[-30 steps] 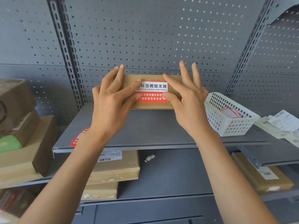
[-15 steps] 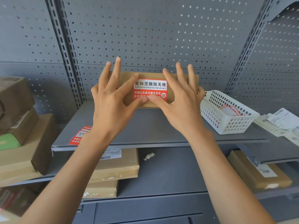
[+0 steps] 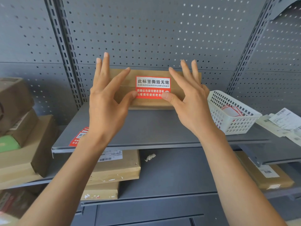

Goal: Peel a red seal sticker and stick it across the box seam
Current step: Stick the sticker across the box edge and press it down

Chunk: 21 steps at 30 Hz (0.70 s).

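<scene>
A flat brown cardboard box (image 3: 178,93) stands on its edge at the back of the grey shelf (image 3: 156,128), against the pegboard. A red and white seal sticker (image 3: 152,84) lies across its horizontal seam. My left hand (image 3: 107,101) is spread open, thumb tip pressing the sticker's lower left corner, forefinger on the box. My right hand (image 3: 192,101) is spread too, its thumb tip on the sticker's lower right corner and hiding a round mark there.
A white plastic basket (image 3: 234,115) with sticker sheets sits right of the box. More red stickers (image 3: 78,136) lie at the shelf's left front edge. Brown parcels (image 3: 118,168) fill the lower shelves and the left side (image 3: 24,136). Paper labels (image 3: 283,121) lie far right.
Both hands' fingers have lifted and spread off the sticker; only the thumbs stay on its lower corners. The whole sticker face shows.
</scene>
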Available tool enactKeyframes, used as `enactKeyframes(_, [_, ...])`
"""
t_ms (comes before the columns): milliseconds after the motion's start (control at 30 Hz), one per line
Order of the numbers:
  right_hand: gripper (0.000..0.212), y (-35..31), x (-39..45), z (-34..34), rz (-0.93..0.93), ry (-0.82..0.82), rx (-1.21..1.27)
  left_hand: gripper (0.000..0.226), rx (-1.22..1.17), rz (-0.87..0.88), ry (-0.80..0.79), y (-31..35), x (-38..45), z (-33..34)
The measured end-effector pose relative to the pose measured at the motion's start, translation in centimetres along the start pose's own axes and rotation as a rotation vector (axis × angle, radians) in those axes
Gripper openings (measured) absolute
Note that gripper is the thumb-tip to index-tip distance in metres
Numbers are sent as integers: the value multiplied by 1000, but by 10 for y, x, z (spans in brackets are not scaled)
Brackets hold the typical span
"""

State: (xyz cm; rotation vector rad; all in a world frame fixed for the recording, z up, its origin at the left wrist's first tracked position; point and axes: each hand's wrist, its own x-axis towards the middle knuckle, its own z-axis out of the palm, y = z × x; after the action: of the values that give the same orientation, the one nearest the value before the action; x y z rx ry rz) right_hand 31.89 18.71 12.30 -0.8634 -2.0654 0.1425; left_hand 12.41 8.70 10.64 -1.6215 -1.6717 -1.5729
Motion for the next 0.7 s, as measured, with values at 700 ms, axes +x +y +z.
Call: enactKeyframes(700, [74,-9,-1,5,39,-15,2,53,142,-6,-53,3,-4,8])
